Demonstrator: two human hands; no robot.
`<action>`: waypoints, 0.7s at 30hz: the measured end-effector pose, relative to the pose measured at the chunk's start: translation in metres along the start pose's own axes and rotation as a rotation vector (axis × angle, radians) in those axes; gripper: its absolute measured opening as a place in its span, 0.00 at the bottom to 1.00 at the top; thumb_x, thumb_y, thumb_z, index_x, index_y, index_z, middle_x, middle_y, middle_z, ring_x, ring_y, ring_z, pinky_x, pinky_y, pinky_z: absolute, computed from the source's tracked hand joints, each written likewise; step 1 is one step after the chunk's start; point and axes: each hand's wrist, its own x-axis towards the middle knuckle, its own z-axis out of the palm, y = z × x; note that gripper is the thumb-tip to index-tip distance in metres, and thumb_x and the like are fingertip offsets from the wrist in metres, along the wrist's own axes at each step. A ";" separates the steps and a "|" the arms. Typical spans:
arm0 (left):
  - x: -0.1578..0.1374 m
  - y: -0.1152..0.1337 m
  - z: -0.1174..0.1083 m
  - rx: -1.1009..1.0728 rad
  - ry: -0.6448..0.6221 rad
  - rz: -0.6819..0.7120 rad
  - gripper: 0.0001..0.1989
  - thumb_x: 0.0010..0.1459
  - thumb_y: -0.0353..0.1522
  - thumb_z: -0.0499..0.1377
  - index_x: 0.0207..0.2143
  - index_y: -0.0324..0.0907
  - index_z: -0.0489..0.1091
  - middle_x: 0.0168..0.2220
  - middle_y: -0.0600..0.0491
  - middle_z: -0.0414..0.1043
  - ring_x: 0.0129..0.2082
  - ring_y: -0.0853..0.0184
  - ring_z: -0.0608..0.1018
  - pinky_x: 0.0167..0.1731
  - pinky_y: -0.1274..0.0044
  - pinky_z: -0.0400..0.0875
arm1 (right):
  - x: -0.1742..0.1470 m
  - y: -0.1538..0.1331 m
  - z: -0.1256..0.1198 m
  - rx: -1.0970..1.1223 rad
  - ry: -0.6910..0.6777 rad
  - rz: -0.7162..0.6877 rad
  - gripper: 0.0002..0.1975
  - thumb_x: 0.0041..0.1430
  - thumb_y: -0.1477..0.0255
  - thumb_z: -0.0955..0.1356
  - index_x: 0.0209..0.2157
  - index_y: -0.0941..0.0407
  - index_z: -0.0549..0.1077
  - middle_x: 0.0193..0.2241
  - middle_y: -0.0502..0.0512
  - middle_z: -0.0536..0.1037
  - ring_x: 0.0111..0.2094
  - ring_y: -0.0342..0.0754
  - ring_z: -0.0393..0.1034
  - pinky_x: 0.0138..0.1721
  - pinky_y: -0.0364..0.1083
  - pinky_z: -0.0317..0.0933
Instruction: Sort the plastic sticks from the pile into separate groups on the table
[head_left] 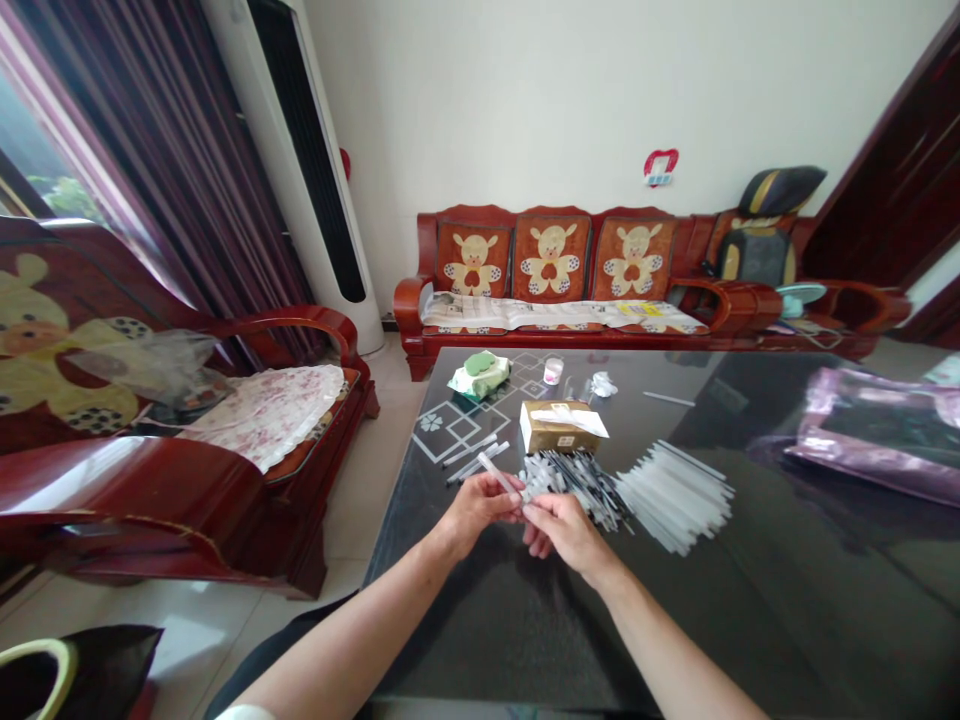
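Note:
My left hand is closed around a whitish, translucent pen barrel, which slants up and to the left. My right hand pinches close to the barrel's lower end; what lies between its fingertips is too small to make out. Just beyond both hands is a heap of thin black and white pen refills. To its right, a stack of translucent white tubes lies fanned out on the dark tabletop. Several pens with dark insides rest left of my hands.
Behind the heap stands a tissue box. Farther back are a green wipes pack, a small white jar, crumpled tissue and a single tube. A purple-edged plastic bag lies at the right.

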 end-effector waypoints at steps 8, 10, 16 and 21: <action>0.006 0.033 -0.022 0.188 0.093 0.136 0.16 0.47 0.39 0.67 0.33 0.35 0.75 0.23 0.50 0.74 0.22 0.69 0.75 0.26 0.78 0.70 | -0.003 0.000 -0.008 0.130 -0.072 0.104 0.20 0.52 0.56 0.68 0.30 0.61 0.73 0.20 0.53 0.76 0.16 0.41 0.68 0.15 0.39 0.57; 0.006 0.027 -0.019 0.260 0.052 0.137 0.14 0.48 0.39 0.67 0.31 0.36 0.75 0.21 0.51 0.73 0.20 0.69 0.74 0.24 0.78 0.69 | -0.004 0.000 -0.005 0.119 -0.101 0.111 0.21 0.53 0.55 0.67 0.32 0.61 0.73 0.20 0.52 0.76 0.15 0.40 0.66 0.14 0.38 0.55; 0.001 0.010 -0.011 0.440 0.064 0.185 0.10 0.52 0.38 0.64 0.27 0.39 0.75 0.19 0.51 0.71 0.16 0.70 0.71 0.15 0.82 0.59 | -0.004 0.001 0.007 0.275 -0.149 0.152 0.19 0.56 0.55 0.65 0.32 0.60 0.69 0.20 0.52 0.76 0.14 0.40 0.65 0.13 0.37 0.54; -0.003 0.026 -0.012 0.371 -0.103 0.140 0.13 0.52 0.39 0.64 0.35 0.40 0.76 0.24 0.49 0.73 0.19 0.68 0.73 0.20 0.81 0.64 | -0.003 0.001 0.003 0.364 -0.171 0.171 0.19 0.56 0.56 0.65 0.33 0.60 0.70 0.16 0.49 0.73 0.09 0.34 0.50 0.10 0.36 0.37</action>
